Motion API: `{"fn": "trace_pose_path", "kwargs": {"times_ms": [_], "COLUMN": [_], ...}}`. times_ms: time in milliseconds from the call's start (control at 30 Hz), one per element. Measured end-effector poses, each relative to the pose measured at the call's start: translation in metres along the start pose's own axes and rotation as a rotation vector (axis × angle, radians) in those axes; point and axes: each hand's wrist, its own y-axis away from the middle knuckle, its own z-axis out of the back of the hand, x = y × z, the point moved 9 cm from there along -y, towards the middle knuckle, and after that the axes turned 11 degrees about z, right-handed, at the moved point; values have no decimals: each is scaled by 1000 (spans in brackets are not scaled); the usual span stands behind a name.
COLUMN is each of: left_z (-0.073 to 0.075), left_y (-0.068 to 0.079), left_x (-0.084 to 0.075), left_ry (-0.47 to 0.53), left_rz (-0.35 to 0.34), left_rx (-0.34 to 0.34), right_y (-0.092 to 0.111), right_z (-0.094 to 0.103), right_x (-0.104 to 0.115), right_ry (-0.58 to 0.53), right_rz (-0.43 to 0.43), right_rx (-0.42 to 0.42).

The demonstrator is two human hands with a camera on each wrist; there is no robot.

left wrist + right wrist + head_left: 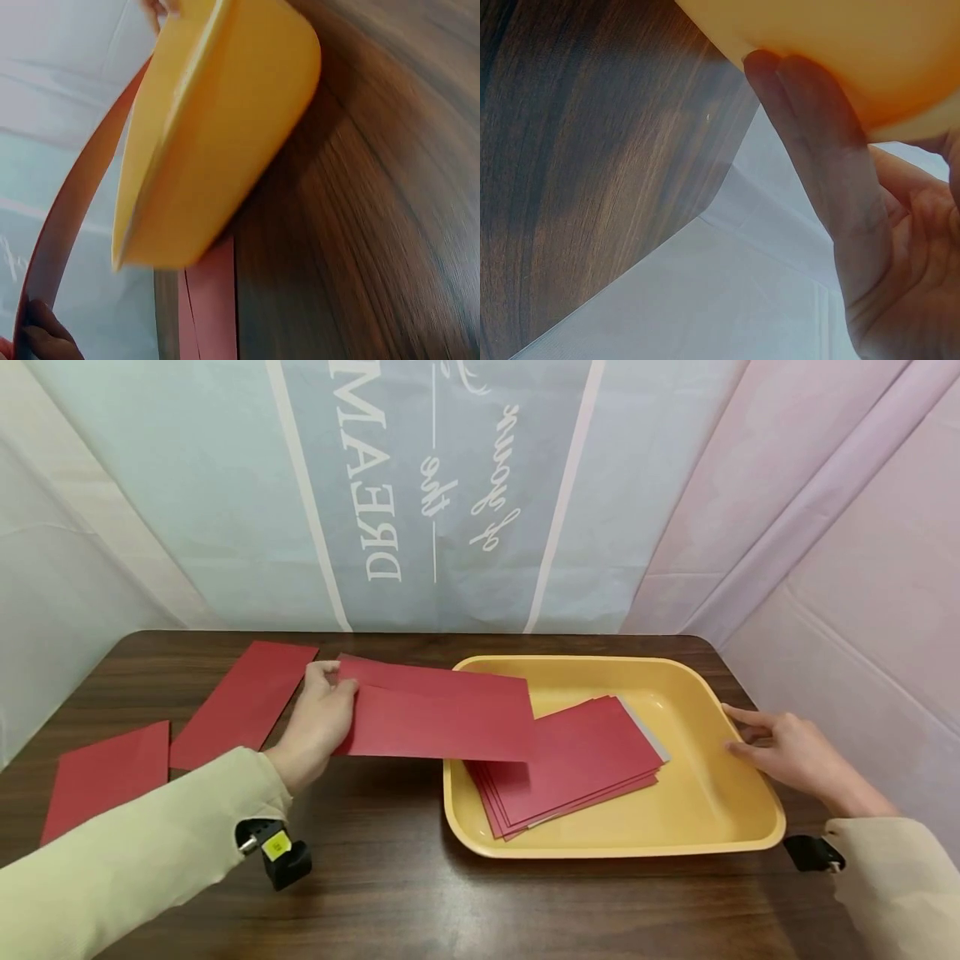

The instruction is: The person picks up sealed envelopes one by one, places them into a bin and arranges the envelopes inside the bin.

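My left hand (321, 717) pinches a red paper envelope (442, 724) by its left end, thumb on top. The envelope's far end overlaps the left rim of a yellow plastic tray (720, 802). Inside that tray lies a fanned pile of red envelopes (570, 760), a grey strip showing along its right edge. At the tray's right side, my right hand (795, 750) grips the rim. In the right wrist view, its fingers (817, 127) press the outer wall. The left wrist view shows the held envelope (75, 187) bowed, edge-on beside the tray.
Two areas of red envelopes lie on the dark wood table (390, 877) at left: one farther back (243, 706), one nearer (112, 772). Behind the table hangs a printed cloth (450, 510). A pale curtain (862, 568) closes off the right.
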Motion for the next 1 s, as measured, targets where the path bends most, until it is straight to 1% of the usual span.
{"fn": "trace_pose_path", "kwargs": {"times_ms": [133, 333, 500, 667, 800, 900, 1000], "left_z": [-19, -45, -67, -90, -105, -113, -120], "left_y": [5, 10, 13, 17, 21, 24, 25], "left_x": [-5, -11, -14, -16, -19, -20, -19], "left_ry": [22, 0, 49, 88, 102, 94, 86], "left_rz": [-8, -12, -32, -54, -80, -91, -79], "left_rx": [34, 87, 138, 205, 251, 278, 303], "right_y": [0, 0, 0, 0, 0, 0, 0], "right_z": [-1, -2, -1, -2, -2, -1, -1], "right_x": [0, -1, -2, -3, -3, -3, -3], "right_ry": [1, -12, -19, -10, -12, -16, -11], "right_rz": [-6, -11, -3, -16, -16, -10, -7], "right_rx": [6, 8, 0, 14, 12, 2, -4]}}
